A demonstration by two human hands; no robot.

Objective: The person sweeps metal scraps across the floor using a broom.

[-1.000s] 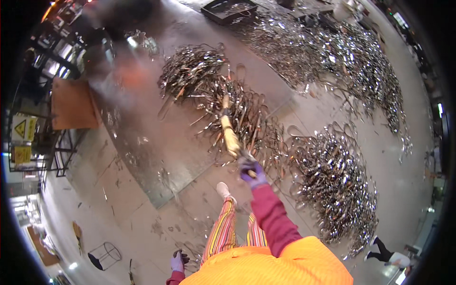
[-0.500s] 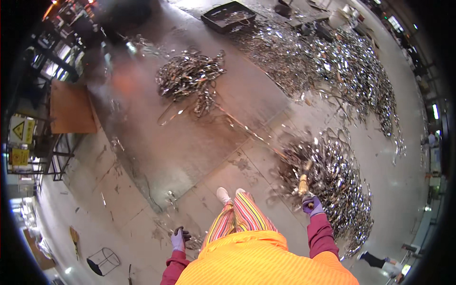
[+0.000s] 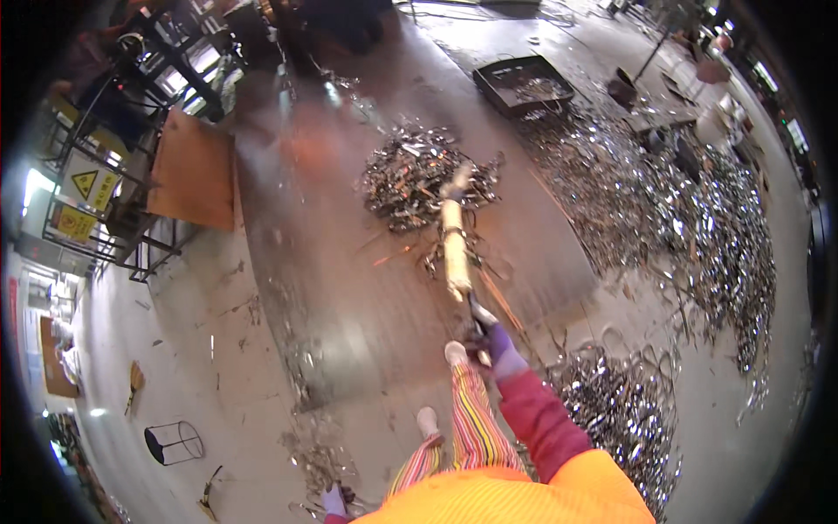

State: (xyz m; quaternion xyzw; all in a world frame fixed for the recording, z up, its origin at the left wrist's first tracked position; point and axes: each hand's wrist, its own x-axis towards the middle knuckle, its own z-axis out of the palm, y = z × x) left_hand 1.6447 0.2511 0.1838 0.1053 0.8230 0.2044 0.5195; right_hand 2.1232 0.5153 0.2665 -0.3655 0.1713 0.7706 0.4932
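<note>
Since half a second ago, the right hand in a purple-and-dark glove [image 3: 494,342] has swung from the near-right heap back to the middle, carrying the pale yellow, rod-shaped tool with dark bands [image 3: 455,249] out over the metal sheet; the view has turned too, and the feet, side by side then, are now apart, the right white shoe [image 3: 456,353] farther forward than the left. The right hand is clenched round the near end of the tool, whose blurred far end lies over the pile of dark, shiny metal loops [image 3: 403,179]; whether it touches them I cannot tell. That pile sits on the far part of the broad, flat grey metal sheet [image 3: 340,349], with a few loops trailing toward the near side. The left hand in a purple glove [image 3: 333,499] hangs low at the near left, close to scattered loops; its grip cannot be made out. To the near right lies a dense heap of silvery metal loops [image 3: 615,410], and at the far right a wide spread of glinting metal pieces [image 3: 672,210] beside a shallow black rectangular tray [image 3: 491,94]. An orange-brown flat panel [image 3: 194,170] leans at the far left.
</note>
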